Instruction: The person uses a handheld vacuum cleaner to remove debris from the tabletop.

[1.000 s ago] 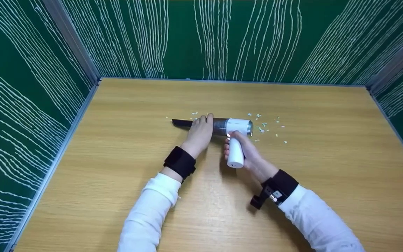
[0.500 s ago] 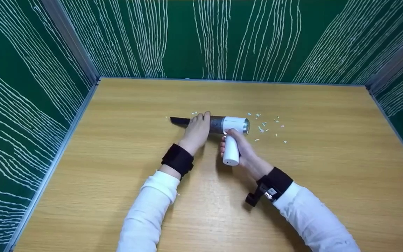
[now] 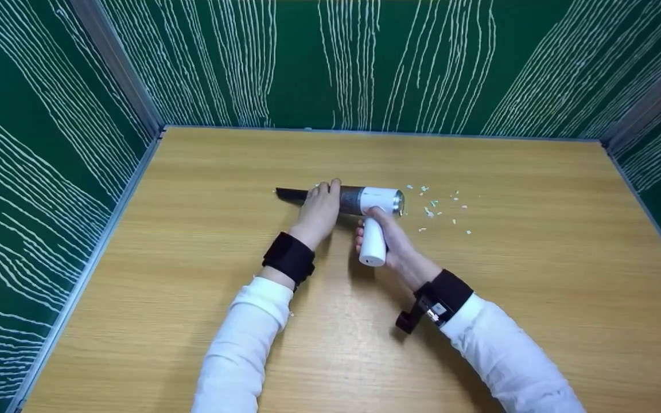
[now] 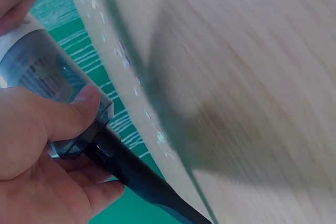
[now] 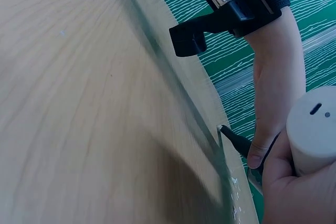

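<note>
A white handheld vacuum cleaner [image 3: 377,198] with a clear, smoky dust cup [image 4: 73,77] lies crosswise just over the table, its black nozzle [image 3: 290,194] pointing left. My left hand [image 3: 318,213] grips the front of the dust cup, thumb on one side and fingers around the other, beside the nozzle's base. The right hand [image 3: 396,240] is wrapped around the white handle [image 3: 373,245], with its thumb up near the body. In the right wrist view, the handle's end [image 5: 317,124] shows a slot and a small hole. The nozzle tip sits close to a small paper scrap.
Small pale paper scraps [image 3: 429,212] lie scattered right of the vacuum, and a few more sit behind it. The wooden table [image 3: 193,275] is bordered by green walls [image 3: 302,63] with white wavy lines. Both wrists wear black bands [image 3: 289,256].
Both hands have shifted the vacuum cleaner slightly left and toward the back wall, bringing its nozzle tip nearer a scrap. The grips look the same.
</note>
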{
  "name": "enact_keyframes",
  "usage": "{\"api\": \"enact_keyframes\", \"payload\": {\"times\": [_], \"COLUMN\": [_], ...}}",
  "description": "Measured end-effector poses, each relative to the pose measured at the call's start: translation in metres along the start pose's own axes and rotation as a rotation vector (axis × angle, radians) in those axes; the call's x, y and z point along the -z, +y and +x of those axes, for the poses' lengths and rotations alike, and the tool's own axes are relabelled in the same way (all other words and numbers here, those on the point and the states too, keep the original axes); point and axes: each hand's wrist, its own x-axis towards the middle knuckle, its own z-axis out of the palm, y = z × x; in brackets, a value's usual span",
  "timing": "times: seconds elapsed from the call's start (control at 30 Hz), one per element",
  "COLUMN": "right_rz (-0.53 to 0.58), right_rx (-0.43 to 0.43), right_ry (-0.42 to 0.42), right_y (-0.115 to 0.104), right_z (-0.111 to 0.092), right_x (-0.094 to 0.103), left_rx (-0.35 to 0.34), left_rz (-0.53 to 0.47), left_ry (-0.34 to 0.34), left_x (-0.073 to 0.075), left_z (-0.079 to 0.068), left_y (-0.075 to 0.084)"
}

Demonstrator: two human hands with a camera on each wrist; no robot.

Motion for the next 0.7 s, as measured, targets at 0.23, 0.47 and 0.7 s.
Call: {"api": "enact_keyframes", "payload": {"times": [0.23,0.47,0.7], "right_rz": [0.006,0.001,0.007], "right_rx": [0.004,0.016,-0.001], "right_ry": [-0.003,0.005,0.007], "right_y": [0.0,0.0,-0.002], "right_z": [0.005,0.009,0.012], "right_x": [-0.002,-0.003,-0.006], "left_rx": [-0.004,-0.025,-0.026], "left_rz": [-0.01,-0.026,-0.025], "left_ry": [0.011,0.039,0.047], "left_x": [0.002,0.002,0.001], "left_z": [0.002,0.002,0.005], "left_y": [-0.003,-0.006,-0.01]}}
